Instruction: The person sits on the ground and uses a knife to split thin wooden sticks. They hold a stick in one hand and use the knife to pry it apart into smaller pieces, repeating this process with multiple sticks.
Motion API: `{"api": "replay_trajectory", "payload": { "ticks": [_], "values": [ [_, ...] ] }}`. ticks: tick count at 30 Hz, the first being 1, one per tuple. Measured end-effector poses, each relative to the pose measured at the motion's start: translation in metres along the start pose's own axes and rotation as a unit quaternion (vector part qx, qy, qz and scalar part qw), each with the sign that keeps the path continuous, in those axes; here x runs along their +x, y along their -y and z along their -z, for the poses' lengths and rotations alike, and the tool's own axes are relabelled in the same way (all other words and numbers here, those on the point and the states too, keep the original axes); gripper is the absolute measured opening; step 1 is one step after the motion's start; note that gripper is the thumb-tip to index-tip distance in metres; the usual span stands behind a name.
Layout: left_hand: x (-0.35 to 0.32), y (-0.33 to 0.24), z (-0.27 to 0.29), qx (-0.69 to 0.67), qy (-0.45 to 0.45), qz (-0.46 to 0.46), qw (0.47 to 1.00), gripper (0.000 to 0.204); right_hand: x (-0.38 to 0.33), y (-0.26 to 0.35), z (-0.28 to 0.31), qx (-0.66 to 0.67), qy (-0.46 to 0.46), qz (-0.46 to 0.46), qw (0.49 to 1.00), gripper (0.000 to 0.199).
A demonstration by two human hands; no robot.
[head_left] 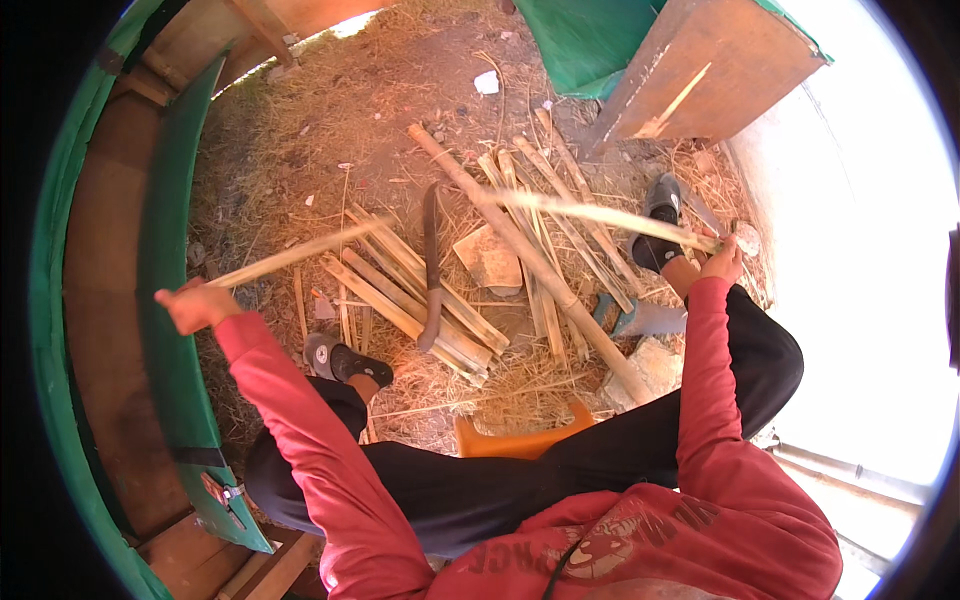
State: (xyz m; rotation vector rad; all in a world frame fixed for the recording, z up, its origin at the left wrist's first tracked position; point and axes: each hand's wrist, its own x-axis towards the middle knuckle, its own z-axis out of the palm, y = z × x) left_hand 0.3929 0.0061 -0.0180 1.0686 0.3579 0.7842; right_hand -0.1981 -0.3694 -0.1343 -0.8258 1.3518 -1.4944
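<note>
My left hand (197, 305) is stretched out to the left, closed round one end of a split bamboo strip (300, 252). That strip points inward over the pile, its far end smeared by motion. Out to the right, my right hand (722, 262) grips the end of a second, paler bamboo strip (610, 214), which also reaches inward and is slightly blurred. The two strips are apart. Below them on the ground lie several split bamboo pieces (410, 300), a long round bamboo pole (545, 265) and a dark curved tool (432, 265) resting across the pieces.
A wooden block (490, 257) sits amid the pile. A handsaw (650, 319) with a teal grip lies near a pale stone (655, 368). An orange stool (525, 436) is under me. Green-covered boards (170, 250) stand at left, a wooden panel (710, 75) at far right.
</note>
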Motion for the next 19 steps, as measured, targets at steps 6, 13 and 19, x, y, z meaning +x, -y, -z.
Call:
{"api": "replay_trajectory", "payload": {
  "ticks": [6,13,19],
  "values": [
    [-0.018,-0.104,-0.032,-0.182,0.015,-0.073,0.98,0.047,-0.002,-0.079,0.006,0.148,-0.009,-0.077,0.986,0.038],
    [-0.234,-0.115,0.01,-0.12,0.16,-0.162,0.966,0.048,-0.145,-0.116,-0.015,-0.12,0.354,-0.45,0.811,0.079],
    [-0.362,0.054,0.199,0.07,0.527,0.071,0.844,0.045,-0.184,-0.01,-0.116,0.051,0.564,-0.474,0.674,0.089]
  ]
}}
